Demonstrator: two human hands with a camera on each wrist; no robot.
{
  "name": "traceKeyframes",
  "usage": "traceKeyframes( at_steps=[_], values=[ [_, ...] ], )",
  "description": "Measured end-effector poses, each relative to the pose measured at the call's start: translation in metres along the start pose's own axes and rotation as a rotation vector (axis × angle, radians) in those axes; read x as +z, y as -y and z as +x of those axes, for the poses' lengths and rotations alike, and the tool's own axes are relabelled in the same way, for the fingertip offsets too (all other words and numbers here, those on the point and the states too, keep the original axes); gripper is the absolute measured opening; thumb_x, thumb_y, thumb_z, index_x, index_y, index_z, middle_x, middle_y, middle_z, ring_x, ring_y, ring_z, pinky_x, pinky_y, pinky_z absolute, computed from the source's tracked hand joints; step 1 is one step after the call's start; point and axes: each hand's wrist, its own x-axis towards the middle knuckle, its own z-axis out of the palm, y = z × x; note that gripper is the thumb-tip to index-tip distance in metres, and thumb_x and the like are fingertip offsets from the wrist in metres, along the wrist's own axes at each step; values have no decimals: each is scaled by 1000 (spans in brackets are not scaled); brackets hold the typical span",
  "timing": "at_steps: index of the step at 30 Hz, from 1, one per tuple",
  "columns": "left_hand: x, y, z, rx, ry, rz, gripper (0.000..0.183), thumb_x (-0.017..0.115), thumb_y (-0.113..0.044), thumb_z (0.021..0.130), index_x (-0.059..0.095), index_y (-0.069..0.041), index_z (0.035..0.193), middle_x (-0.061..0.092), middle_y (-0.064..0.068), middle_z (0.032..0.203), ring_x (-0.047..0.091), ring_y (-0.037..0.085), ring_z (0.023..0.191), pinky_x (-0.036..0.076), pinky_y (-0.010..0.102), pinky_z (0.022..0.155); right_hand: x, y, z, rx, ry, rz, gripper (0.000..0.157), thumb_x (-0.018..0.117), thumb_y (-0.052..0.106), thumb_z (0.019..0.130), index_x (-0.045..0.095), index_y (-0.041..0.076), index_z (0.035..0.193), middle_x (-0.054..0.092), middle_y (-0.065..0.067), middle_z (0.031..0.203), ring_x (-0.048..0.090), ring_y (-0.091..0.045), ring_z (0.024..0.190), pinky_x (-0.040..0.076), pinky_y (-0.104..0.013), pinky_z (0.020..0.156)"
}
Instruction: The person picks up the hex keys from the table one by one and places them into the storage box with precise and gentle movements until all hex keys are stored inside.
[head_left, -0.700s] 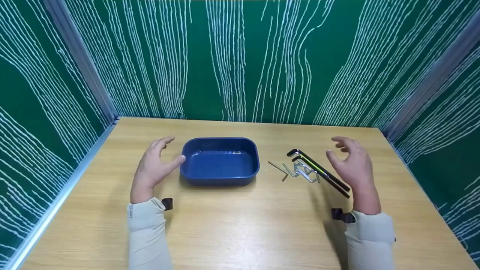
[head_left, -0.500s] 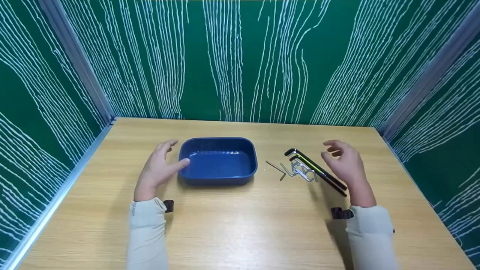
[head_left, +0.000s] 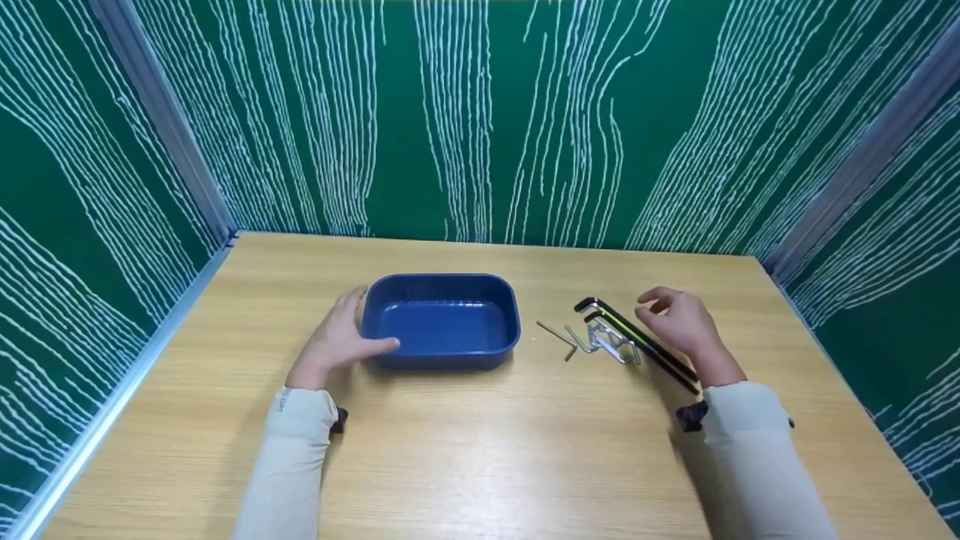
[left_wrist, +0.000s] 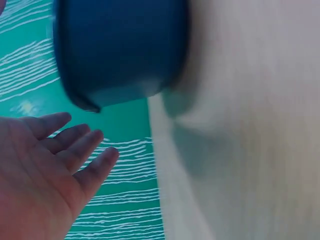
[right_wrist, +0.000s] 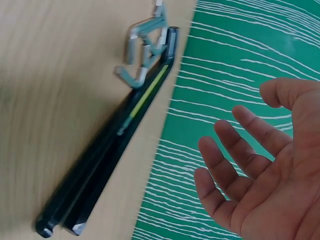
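So the left hand [head_left: 335,337] is held beside the blue tray [head_left: 442,362], fingers loosely spread; tray's parked toward the table's [head_left: 480,457] back edge. Hex keys [head_left: 614,352] are piled right of it, by the right hand [head_left: 681,324], fingers half-curled, nothing pinched. Reaching, seemingly; fingers need closing for any grip.

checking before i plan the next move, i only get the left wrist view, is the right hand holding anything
Observer: No, the right wrist view shows the right hand holding nothing.
Operator: what lies near it
Observer: Two long black hex keys, lying close together on the table.
Operator: and which way up is the blue container
Observer: The head view shows its opening facing up.
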Motion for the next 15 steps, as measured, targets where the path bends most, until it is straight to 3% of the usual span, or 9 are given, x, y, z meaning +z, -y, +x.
traceKeyframes(
  at_steps=[8,15],
  values=[
    [12,4,7,62,7,-15,119,70,-68,44,17,-20,140,29,4,138,33,22,120,31,50,99,7,-11,11,18,51,-43,42,53,47,81,57,17,109,55,-12,100,51,-25,84,43,-30,63],
    [17,5,10,67,8,5,117,78,-53,47,15,-17,140,24,4,141,30,23,123,30,49,100,12,-20,14,71,93,-50,37,54,44,81,57,17,105,56,-10,95,52,-23,78,43,-27,58]
  ],
)
